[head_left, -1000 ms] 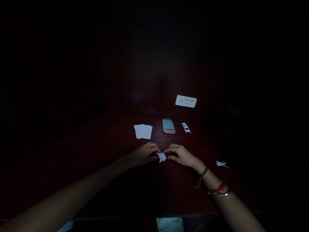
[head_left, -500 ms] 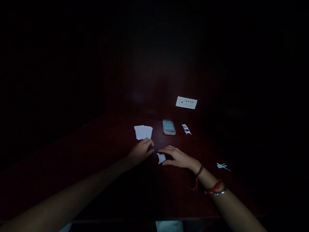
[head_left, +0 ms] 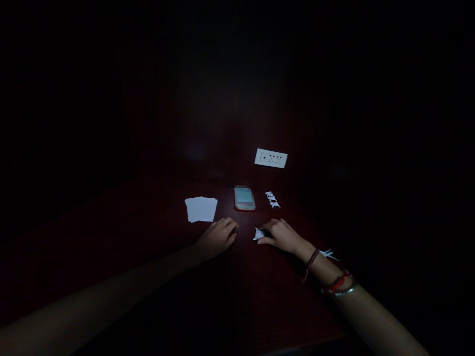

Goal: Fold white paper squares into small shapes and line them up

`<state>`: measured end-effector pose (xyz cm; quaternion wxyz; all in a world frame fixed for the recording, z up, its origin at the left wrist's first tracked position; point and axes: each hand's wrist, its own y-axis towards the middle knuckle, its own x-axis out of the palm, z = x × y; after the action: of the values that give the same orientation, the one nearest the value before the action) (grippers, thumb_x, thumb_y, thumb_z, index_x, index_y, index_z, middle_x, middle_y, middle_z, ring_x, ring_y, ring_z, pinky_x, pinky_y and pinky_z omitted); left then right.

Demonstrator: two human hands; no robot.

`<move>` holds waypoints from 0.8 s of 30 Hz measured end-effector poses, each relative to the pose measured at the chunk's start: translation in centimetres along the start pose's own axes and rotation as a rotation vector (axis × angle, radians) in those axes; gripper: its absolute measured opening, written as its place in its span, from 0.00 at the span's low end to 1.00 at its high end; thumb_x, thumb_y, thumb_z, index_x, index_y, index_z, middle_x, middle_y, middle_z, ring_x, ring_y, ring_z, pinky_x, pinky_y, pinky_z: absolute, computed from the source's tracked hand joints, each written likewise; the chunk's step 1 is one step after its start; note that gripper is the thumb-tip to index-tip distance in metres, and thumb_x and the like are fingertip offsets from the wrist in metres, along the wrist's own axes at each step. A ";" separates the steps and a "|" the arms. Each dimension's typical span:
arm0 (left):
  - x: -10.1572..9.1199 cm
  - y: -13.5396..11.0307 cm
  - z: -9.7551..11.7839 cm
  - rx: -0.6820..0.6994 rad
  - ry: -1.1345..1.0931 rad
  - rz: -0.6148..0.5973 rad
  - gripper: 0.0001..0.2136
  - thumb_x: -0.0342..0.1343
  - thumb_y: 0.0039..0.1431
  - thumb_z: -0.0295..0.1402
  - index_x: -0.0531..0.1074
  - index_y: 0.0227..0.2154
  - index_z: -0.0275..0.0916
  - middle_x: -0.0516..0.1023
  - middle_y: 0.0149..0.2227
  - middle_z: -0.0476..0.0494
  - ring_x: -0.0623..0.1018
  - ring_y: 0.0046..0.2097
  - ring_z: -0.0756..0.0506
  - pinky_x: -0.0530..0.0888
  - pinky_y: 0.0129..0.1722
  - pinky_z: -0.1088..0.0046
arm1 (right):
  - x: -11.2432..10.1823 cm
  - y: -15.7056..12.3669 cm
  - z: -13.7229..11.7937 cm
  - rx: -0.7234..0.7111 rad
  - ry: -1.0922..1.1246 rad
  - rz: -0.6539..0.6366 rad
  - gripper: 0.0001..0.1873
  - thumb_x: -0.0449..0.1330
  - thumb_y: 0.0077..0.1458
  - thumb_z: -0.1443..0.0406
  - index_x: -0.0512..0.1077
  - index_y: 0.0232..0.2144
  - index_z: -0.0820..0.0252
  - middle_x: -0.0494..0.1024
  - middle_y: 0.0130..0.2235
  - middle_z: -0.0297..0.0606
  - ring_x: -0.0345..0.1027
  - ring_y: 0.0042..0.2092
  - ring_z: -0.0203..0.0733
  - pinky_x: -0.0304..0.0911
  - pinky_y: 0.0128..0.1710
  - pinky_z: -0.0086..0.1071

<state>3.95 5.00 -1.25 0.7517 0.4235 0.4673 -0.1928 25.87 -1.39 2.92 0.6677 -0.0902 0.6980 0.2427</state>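
Observation:
My right hand (head_left: 285, 235) is closed on a small white folded-paper figure (head_left: 259, 234), with thumb and fingers on its right side. The figure's pointed corners stick out to the left, and its other end is hidden by the hand. To the left, my left hand (head_left: 218, 237) rests on the dark red table (head_left: 274, 306) with loosely curled fingers. A small gap shows between its thumb and index finger, and it holds nothing. Just beyond that hand lies a stack of white paper sheets (head_left: 201, 209), slightly fanned.
A device with a blurred screen (head_left: 244, 198) stands near the back wall. Right of it, several folded-paper figures (head_left: 272, 199) lie in a row. Thin white paper strips (head_left: 328, 254) are partly behind my right wrist. A white socket panel (head_left: 271, 158) is on the wall.
My right hand has closed on the folded-paper figure and moved it right, away from my left hand. The view has shifted to the right. My left hand stays near the paper stack.

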 end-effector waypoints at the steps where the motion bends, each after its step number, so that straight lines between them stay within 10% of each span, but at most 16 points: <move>1: 0.3 0.5 0.1 0.008 0.003 -0.002 0.08 0.45 0.55 0.30 0.63 0.38 0.39 0.65 0.40 0.44 0.66 0.42 0.45 0.61 0.43 0.69 | -0.1 -0.2 0.6 0.017 -0.012 -0.012 0.26 0.50 0.47 0.50 0.67 0.41 0.62 0.72 0.38 0.45 0.63 0.42 0.44 0.55 0.42 0.36; 14: 1.4 2.1 0.0 0.040 0.092 -0.017 0.08 0.42 0.55 0.29 0.64 0.36 0.38 0.66 0.38 0.45 0.66 0.41 0.45 0.62 0.41 0.69 | -1.0 1.8 3.3 -0.324 0.091 -0.245 0.19 0.57 0.46 0.68 0.65 0.43 0.59 0.61 0.49 0.41 0.53 0.50 0.41 0.50 0.48 0.32; 24: 3.0 5.4 0.5 0.110 0.097 -0.015 0.07 0.44 0.54 0.27 0.65 0.35 0.39 0.66 0.38 0.46 0.67 0.40 0.47 0.63 0.41 0.72 | -0.8 1.1 5.9 -0.142 0.089 -0.240 0.23 0.59 0.41 0.54 0.67 0.38 0.64 0.68 0.38 0.42 0.62 0.38 0.40 0.58 0.37 0.30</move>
<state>9.43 7.97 -1.31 0.7023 0.4694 0.4950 -0.2033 30.71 2.17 3.97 0.6522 -0.2307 0.6922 0.2058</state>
